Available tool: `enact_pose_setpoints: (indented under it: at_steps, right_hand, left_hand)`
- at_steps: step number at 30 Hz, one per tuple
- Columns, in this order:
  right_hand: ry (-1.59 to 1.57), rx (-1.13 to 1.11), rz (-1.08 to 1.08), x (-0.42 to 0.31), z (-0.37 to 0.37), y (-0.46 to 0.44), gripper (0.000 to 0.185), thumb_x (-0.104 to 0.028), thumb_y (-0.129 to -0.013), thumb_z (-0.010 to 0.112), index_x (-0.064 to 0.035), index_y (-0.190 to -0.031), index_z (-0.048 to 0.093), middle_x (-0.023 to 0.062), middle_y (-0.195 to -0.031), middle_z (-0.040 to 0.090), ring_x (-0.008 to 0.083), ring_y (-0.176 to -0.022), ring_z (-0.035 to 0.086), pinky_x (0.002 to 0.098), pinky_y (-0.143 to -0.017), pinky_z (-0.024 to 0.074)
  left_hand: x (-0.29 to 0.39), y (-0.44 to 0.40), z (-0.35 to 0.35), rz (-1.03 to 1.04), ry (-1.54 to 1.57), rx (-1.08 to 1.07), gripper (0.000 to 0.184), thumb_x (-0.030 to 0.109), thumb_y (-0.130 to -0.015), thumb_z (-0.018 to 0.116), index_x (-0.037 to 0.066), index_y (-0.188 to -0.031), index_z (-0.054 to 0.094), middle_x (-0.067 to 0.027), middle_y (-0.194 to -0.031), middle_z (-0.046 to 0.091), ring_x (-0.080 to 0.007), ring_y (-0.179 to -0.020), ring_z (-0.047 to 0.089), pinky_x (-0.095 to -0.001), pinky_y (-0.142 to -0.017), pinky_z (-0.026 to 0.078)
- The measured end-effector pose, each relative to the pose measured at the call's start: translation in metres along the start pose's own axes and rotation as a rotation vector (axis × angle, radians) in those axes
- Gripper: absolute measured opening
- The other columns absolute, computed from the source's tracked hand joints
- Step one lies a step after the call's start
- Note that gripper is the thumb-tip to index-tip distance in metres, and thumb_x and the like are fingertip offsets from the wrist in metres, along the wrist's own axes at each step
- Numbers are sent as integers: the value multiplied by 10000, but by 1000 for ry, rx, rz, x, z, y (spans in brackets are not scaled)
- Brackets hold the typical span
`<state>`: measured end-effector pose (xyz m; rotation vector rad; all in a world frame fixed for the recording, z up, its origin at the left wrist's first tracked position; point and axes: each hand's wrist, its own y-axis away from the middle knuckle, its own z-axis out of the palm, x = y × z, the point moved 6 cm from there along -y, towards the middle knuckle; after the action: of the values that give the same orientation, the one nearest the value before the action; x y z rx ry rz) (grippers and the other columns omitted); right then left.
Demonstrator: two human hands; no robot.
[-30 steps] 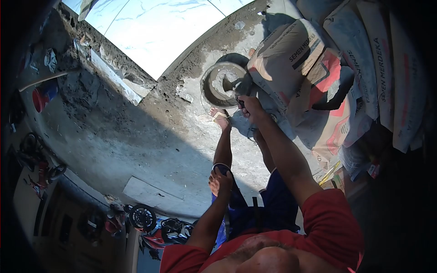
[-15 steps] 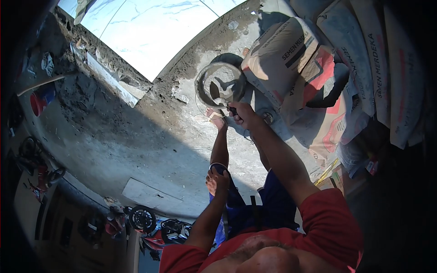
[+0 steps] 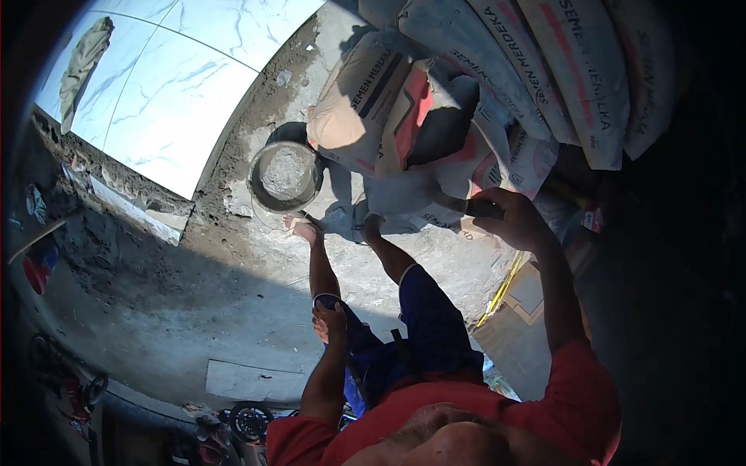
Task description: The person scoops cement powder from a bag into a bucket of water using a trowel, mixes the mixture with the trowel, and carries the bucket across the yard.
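My right hand [image 3: 509, 221] is closed around the dark handle of a trowel [image 3: 400, 193]. Its pale grey blade is blurred by motion and points left, in front of the torn opening of a cement bag [image 3: 365, 101]. My left hand [image 3: 329, 320] rests over my left knee, fingers apart and bent over it, holding nothing. By my left foot stands a round dark bucket [image 3: 255, 186] with grey powder [image 3: 286, 172] inside.
More full cement bags [image 3: 579, 78] lean in a row at the upper right. Marble-patterned tiles [image 3: 186, 70] cover the upper left, with a crumpled cloth [image 3: 85, 66] on them. A yellow tool [image 3: 501, 291] and cardboard [image 3: 527, 293] lie right. Motorcycles [image 3: 249, 422] stand at the lower left.
My right hand has moved from the bucket to the right with the trowel, which has left the bucket. Grey powder now shows there. My left hand stays on the knee; the view has shifted right.
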<state>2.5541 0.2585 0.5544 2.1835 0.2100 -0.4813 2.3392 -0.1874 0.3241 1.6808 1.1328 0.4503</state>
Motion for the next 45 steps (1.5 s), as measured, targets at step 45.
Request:
enact_pose_setpoints:
  at_steps: [45]
  right_hand:
    - [1366,-345,-589,49,-61,-269,249,-167,-803,595,-104,-1037,651,146,-986,652,343,-813,657,417,-737,528]
  left_hand:
    - [24,27,96,-121,138,62,658,364,-833,612,69,-1368,369,-168,-1319,433,-372,-1181,476,-489,-960,415]
